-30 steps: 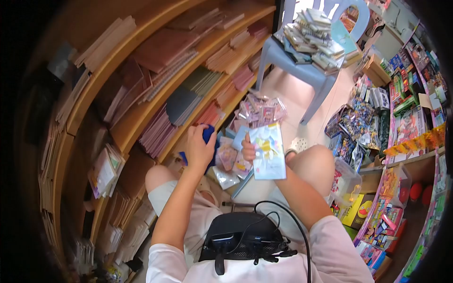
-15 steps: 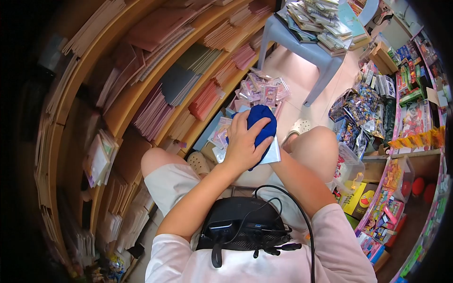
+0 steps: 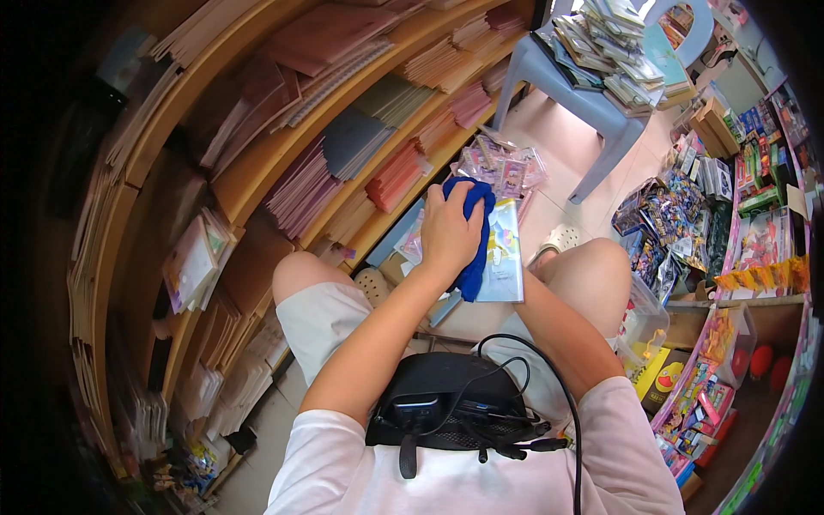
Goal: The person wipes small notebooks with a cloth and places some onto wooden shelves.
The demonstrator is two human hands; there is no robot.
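Observation:
My left hand (image 3: 451,232) is closed over a crumpled dark blue cloth (image 3: 474,279), which lies against the left part of a thin booklet (image 3: 505,266). The booklet has a shiny light blue cover with a yellow and white cartoon picture. From the right, my right forearm (image 3: 558,330) reaches behind the booklet. The right hand bears it from beneath, its fingers hidden by the cover. Beyond my hands, a heap of small clear-wrapped packets (image 3: 506,167) with pink pictures lies on the floor.
Wooden shelves (image 3: 249,184) packed with notebooks and paper line my left. Ahead, a blue-grey plastic stool (image 3: 592,112) carries a stack of wrapped booklets (image 3: 614,51). Several toy packets (image 3: 674,215) and a clear plastic bin (image 3: 644,322) stand right. A black pouch with cables (image 3: 451,399) sits at my waist.
My left hand and the cloth have shifted left across the booklet, baring more of its cartoon cover on the right. The whole view has swung slightly.

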